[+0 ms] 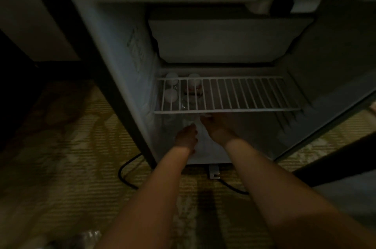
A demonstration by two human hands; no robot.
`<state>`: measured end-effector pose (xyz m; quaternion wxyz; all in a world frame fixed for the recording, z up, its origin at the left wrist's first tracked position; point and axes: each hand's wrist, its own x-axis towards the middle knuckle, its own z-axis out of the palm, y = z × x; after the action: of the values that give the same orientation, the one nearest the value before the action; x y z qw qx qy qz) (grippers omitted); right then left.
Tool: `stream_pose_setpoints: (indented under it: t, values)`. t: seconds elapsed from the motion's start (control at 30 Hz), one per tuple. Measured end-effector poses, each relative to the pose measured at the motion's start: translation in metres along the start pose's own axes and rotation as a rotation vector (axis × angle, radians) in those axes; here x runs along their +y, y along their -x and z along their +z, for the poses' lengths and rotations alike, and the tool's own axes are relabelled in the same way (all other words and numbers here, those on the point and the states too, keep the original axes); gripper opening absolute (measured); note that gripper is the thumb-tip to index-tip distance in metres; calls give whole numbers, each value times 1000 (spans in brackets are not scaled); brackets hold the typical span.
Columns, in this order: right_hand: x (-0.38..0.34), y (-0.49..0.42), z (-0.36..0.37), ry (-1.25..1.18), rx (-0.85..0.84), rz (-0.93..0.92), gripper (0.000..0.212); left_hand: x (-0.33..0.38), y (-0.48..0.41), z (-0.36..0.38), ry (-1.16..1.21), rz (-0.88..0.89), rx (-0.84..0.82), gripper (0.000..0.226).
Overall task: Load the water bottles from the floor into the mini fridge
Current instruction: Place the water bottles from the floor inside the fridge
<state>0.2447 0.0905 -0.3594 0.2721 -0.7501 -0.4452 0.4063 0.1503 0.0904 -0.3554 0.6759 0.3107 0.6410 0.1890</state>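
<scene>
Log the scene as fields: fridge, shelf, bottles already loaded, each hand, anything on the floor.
fridge: white mini fridge, door open
shelf: white wire rack, mid-height
loaded: three white-capped clear bottles upright below rack, rear left
left hand: below rack front, beside pale clear bottle; grip too dark to tell
right hand: bottle's other side; grip unclear
floor: black cord on patterned carpet

The mini fridge (114,45) sits on patterned carpet (61,177). Under its white wire shelf (244,94), a few water bottles (171,95) stand on the fridge floor, bunched below the shelf's left end. Their white caps show through the bars, and a red-labelled bottle (192,91) is right beside them. Out in front of the shelf a black cable (124,175) loops over the carpet, and some crinkly plastic wrap (89,236) lies well forward and left.
</scene>
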Motion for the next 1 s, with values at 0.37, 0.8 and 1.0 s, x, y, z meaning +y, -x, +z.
stream_pose_setpoints:
  t: [0.37, 0.8, 1.0]
  values:
    - [-8, 105, -45, 304, -143, 24, 27, -26, 98, -33, -628, 285, -143, 33]
    - [-133, 250, -73, 571, -230, -326, 26, 16, 279, -107, -1107, 391, -9, 41]
    - [-186, 314, -61, 652, -246, -446, 28, 18, 355, -155, -1234, 382, 120, 44]
